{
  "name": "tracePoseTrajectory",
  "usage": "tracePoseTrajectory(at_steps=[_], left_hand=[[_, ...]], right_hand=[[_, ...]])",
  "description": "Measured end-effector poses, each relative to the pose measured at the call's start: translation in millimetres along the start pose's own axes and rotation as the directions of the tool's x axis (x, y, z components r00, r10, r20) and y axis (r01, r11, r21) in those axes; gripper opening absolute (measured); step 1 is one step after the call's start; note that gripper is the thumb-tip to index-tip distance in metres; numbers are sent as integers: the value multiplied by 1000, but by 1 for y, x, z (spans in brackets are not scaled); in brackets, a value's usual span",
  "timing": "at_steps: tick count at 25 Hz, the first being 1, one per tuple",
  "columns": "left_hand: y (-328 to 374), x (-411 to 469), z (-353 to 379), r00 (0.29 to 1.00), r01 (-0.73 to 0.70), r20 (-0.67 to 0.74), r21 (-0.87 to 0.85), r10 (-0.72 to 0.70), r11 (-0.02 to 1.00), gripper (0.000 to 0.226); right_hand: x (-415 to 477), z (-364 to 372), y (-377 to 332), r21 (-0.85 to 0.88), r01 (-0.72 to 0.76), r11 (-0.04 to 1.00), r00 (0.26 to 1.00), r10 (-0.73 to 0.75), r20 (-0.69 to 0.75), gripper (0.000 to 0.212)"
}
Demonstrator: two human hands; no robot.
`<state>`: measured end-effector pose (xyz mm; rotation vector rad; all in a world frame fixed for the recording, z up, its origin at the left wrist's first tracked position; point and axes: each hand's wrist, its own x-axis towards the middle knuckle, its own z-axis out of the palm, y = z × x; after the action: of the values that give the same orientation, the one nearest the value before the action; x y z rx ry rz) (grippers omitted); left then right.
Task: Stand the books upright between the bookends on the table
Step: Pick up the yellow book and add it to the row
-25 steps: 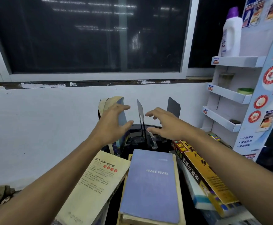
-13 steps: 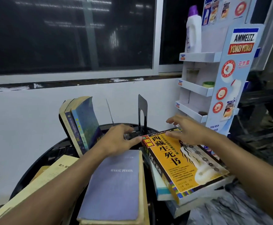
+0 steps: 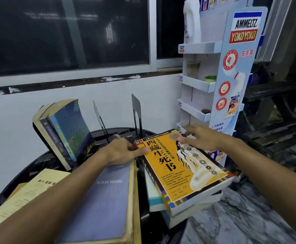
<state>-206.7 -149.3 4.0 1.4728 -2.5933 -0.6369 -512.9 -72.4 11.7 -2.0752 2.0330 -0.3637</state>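
An orange book (image 3: 182, 166) with black characters lies flat on top of a stack of books at the right of the round black table (image 3: 43, 161). My left hand (image 3: 122, 152) grips its near-left corner, thumb on the cover. My right hand (image 3: 200, 138) rests on its far right edge, fingers spread. Two black bookends (image 3: 136, 113) stand behind the hands. To their left, three books (image 3: 64, 131) lean tilted against a third bookend. A blue-grey book (image 3: 105, 199) lies flat under my left forearm.
A cream book (image 3: 29, 191) lies flat at the front left. A white cardboard display rack (image 3: 214, 81) with shelves and a white bottle (image 3: 192, 22) stands close at the right. White wall and dark window are behind the table. Marble floor shows at lower right.
Both hands came back from the bookends and down onto the orange book. The left hand slid from the blue-grey book to the orange book's corner. The view turned right.
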Motion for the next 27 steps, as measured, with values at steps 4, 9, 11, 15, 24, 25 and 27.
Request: tracePoseTrajectory(at_steps=[4, 9, 11, 15, 24, 25, 27], left_hand=[[-2, 3, 3, 998, 1, 58, -12, 0, 1000, 112], [-4, 4, 1, 997, 28, 72, -97, -21, 995, 88], [-4, 4, 1, 997, 36, 70, -136, -26, 990, 77], [-3, 3, 1, 999, 32, 43, -237, -22, 971, 69], [19, -14, -19, 986, -121, -163, -529, 40, 840, 47], [22, -18, -22, 983, -146, -174, -568, 56, 810, 47], [29, -24, -27, 975, -203, -201, -643, 94, 738, 49]], right_hand=[[5, 7, 2, 3, 8, 1000, 1000, -8, 23, 93], [13, 7, 7, 103, 11, 995, 995, -22, 101, 95], [15, 8, 9, 165, -20, 986, 992, -2, 129, 96], [15, 5, 8, 284, -28, 958, 994, -2, 108, 78], [6, -24, 0, 612, 46, 790, 996, 12, -90, 54], [3, -29, -5, 613, 77, 786, 991, 8, -135, 52], [-2, -38, -15, 599, 129, 790, 976, 5, -216, 50]])
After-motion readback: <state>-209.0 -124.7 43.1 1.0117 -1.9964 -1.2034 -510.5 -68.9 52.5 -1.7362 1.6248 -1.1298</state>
